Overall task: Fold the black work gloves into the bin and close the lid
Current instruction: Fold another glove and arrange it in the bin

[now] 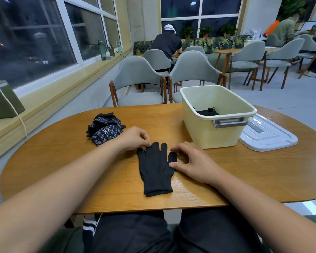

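Your left hand (pixel 135 138) is curled, its thumb and forefinger pinching the tip of one outer finger of the black glove (pixel 156 172). Your right hand (pixel 192 161) is curled too, with the thumb and forefinger tips on the glove's thumb side; you cannot tell whether they pinch the cloth or only press it. The glove lies flat on the tabletop (pixel 62 161), in front of the bin (pixel 215 132) and to its left, fingers pointing away from you and cuff toward you. It seems to be two layers, but the lower one is almost wholly hidden.

Further left of the bin sits a pile of gloves (pixel 106 129), dotted and tangled, so their number is hard to make out. The bin stands open. Inside it, a dark folded glove (pixel 207 111) shows only partly above the near wall. The lid (pixel 268 135) lies flat just right of the bin, its left edge hidden behind the bin.
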Tool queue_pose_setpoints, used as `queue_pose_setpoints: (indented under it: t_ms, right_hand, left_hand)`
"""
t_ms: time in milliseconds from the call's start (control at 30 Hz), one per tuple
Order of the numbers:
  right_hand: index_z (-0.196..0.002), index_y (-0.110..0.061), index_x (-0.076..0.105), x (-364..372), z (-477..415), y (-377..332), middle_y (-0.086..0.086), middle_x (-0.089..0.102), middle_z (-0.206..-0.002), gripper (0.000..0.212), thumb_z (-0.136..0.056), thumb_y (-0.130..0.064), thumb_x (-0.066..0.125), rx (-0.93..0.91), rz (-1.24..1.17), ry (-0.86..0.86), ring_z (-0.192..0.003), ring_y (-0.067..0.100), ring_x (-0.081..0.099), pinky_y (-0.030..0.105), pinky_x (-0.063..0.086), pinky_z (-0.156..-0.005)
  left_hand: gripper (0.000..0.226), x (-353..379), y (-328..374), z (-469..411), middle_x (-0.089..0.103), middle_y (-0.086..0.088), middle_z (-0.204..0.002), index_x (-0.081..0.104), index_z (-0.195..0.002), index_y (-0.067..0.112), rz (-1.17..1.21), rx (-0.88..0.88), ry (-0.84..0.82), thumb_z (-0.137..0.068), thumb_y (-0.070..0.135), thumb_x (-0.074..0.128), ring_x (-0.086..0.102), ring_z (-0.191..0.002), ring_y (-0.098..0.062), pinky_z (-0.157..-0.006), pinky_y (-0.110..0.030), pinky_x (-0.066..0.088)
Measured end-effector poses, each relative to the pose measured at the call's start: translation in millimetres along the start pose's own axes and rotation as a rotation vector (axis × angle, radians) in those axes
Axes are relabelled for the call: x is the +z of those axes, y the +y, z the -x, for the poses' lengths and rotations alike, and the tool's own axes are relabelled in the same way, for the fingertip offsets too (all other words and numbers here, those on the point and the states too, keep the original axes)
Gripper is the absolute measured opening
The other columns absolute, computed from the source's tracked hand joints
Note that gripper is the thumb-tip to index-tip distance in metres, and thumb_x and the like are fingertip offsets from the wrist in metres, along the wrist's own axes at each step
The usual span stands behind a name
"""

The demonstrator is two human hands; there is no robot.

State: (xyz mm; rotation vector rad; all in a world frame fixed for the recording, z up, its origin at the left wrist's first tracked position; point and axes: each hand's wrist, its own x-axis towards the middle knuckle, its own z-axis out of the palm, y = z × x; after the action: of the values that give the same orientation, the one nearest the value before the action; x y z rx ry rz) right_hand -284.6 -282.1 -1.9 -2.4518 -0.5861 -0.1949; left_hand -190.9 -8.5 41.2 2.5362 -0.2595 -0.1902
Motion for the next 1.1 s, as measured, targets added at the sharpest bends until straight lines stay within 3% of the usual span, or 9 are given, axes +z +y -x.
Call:
queue_pose_setpoints:
  t_ms: [233,433,633,867,1100]
  right_hand:
    - [-0.139,-0.036,0.063,0.4,-0.5,-0.7,-0.022,0.061,-0.123,0.050,-0.094,-0.054,0.076,0.001,-0.007,0.010,-0.120,0.002,0.052,0.034,0.044,-0.109]
    - [-0.140,-0.036,0.062,1.9,0.2,-0.5,-0.022,0.061,-0.123,0.050,-0.096,-0.055,0.074,-0.006,0.008,0.017,-0.120,0.002,0.052,0.034,0.044,-0.110]
    - [-0.140,-0.036,0.062,0.7,-0.7,-1.4,-0.021,0.061,-0.124,0.050,-0.095,-0.055,0.075,0.000,0.016,0.011,-0.121,0.001,0.052,0.033,0.044,-0.109]
    - [-0.141,-0.036,0.061,-1.0,0.0,-2.9,-0.021,0.061,-0.125,0.051,-0.095,-0.055,0.075,0.004,0.009,-0.003,-0.121,0.001,0.052,0.032,0.045,-0.108]
    - [-0.141,-0.035,0.062,-0.7,2.2,-4.1,-0.021,0.061,-0.125,0.051,-0.096,-0.055,0.073,0.000,0.010,-0.010,-0.121,0.001,0.052,0.033,0.046,-0.109]
  left_hand:
    - [0.012,-3.3,-1.8,2.9,0.075,0.012,-0.090,0.077,-0.093,0.027,-0.036,-0.020,0.045,-0.089,0.035,0.085,0.067,-0.087,-0.009,-0.072,-0.027,0.049]
    - [0.016,-22.2,-18.7,12.9,0.081,0.005,-0.100,0.079,-0.096,0.027,-0.017,-0.073,-0.032,-0.093,0.043,0.079,0.070,-0.092,-0.013,-0.091,-0.036,0.058]
    - [0.006,-30.1,-22.1,28.3,0.080,0.016,-0.100,0.082,-0.091,0.029,-0.027,-0.056,-0.106,-0.091,0.035,0.082,0.070,-0.104,-0.009,-0.098,-0.034,0.055]
    - [0.005,-17.7,-12.2,29.2,0.080,0.015,-0.098,0.082,-0.090,0.026,-0.009,-0.010,-0.065,-0.092,0.030,0.082,0.070,-0.102,-0.005,-0.092,-0.026,0.053]
    - [0.015,-10.1,-9.6,39.3,0.077,0.006,-0.091,0.073,-0.094,0.027,-0.019,0.044,0.084,-0.088,0.028,0.087,0.069,-0.083,-0.008,-0.084,-0.033,0.058]
